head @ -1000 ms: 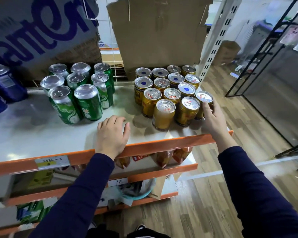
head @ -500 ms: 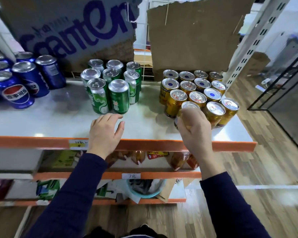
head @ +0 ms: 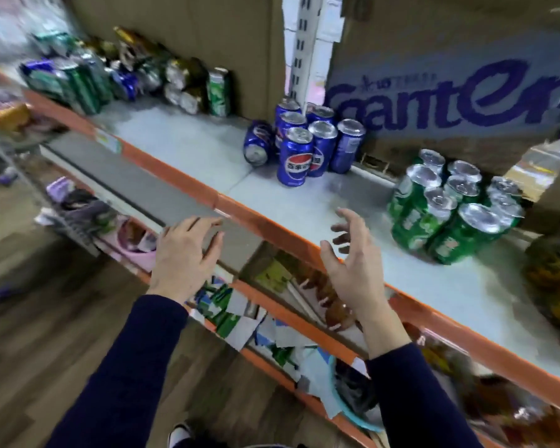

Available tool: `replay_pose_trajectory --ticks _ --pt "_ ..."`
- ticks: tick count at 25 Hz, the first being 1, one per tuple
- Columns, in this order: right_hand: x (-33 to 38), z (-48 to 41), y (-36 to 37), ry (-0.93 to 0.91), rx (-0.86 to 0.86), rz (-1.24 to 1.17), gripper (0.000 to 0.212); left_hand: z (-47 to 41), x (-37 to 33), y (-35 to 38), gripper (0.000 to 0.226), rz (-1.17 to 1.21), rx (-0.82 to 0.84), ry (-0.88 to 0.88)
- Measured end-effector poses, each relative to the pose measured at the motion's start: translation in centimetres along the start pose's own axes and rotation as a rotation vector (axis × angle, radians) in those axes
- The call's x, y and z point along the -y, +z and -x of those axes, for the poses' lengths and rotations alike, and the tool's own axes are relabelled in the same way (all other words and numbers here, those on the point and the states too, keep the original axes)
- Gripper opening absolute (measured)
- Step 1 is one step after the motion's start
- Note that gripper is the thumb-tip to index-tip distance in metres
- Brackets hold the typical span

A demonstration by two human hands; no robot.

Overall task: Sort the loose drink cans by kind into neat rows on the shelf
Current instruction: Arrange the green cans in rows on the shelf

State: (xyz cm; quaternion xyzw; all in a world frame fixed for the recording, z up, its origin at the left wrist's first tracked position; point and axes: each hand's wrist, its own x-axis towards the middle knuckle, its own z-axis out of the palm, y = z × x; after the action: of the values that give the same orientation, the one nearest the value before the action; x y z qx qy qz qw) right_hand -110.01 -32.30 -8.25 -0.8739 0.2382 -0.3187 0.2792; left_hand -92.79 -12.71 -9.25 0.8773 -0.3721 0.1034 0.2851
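My left hand [head: 185,253] and right hand [head: 353,270] are empty, fingers spread, ready I think to fetch the mixed-up cans [head: 126,76] heaped on the shelf [head: 191,147] at the upper left.

Empty hands [head: 188,253] before sorted cans [head: 304,147]
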Motion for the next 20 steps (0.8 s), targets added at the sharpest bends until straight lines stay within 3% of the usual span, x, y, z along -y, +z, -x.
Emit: replay_pose_trajectory --ticks 7,13,20 --pt "11.9 -4.2 16.6 -0.047 0.109 -0.116 0.038 -1.1 16.8 -8.9 0.02 -0.074 -0.068 -0.079" --pt "15.9 -8.3 24.6 -0.041 0.239 -0.107 0.035 -3.8 26.0 -10.8 0.022 0.002 -0.074 -0.197" --pt "18.4 -21.0 33.2 -0.103 0.18 -0.19 0.023 -13.3 33.8 -10.9 0.025 0.021 -0.112 -0.243"
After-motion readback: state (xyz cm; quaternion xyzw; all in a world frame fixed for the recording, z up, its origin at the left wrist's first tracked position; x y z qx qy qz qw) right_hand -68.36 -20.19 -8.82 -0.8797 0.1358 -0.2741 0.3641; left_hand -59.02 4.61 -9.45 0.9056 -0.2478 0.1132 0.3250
